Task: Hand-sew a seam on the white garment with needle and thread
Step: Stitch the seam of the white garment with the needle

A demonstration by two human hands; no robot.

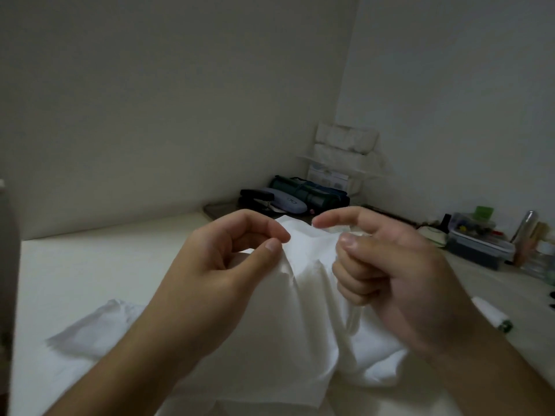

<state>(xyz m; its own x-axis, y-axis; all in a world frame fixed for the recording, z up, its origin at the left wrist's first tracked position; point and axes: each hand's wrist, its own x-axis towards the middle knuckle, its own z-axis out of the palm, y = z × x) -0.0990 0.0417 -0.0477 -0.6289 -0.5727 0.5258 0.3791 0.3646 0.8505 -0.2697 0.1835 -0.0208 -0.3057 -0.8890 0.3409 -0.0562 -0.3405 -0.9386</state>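
Needle and thread: I can't make out either one, frame is dim and soft. Left hand (228, 265) has thumb and curled forefinger pinching a raised fold of the white garment (303, 298). Right hand (399, 265) has its lower fingers curled around a bunched part of the cloth, forefinger stretched out toward the left hand, thumb pressed on the fabric; whether it pinches anything thin I can't tell. The garment is lifted between both hands near the middle of the tabletop (90, 259) and drapes down toward the near edge, its bottom cut off by the frame. A white spool (492, 313) lies near the right edge, partly hidden by the right wrist. A glasses case (282, 202) in the far corner carries a small mark, unreadable. Clutter along the far right edge is blurred, no labels legible.
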